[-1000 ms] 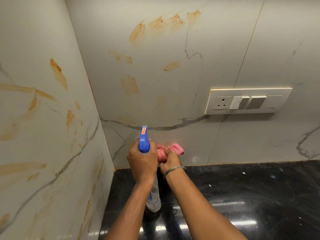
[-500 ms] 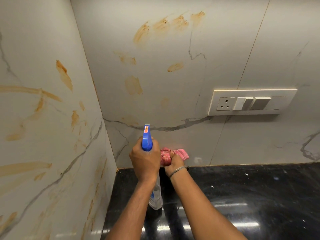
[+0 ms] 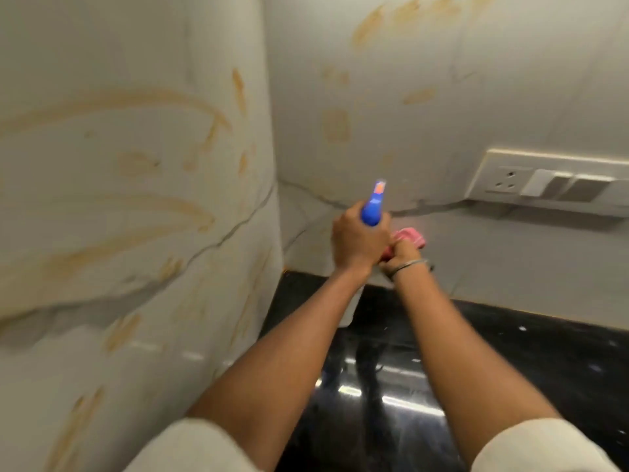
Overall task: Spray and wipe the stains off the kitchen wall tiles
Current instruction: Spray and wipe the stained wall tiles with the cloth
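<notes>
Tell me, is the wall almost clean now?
Not nearly. Only the back wall low down beside the pink cloth looks clean. The left hand holds the spray bottle and the right hand grips the cloth there. Orange stains cover the side wall and the upper back wall.

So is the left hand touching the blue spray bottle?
Touching. The head view shows the left hand wrapped round the spray bottle, with its blue top poking out above the hand.

The left hand (image 3: 357, 241) grips a blue-headed spray bottle (image 3: 372, 207) beside the right hand (image 3: 403, 255) – which clutches a pink cloth (image 3: 410, 236) – near orange-stained wall tiles (image 3: 143, 158) above a black counter (image 3: 510, 362)
</notes>
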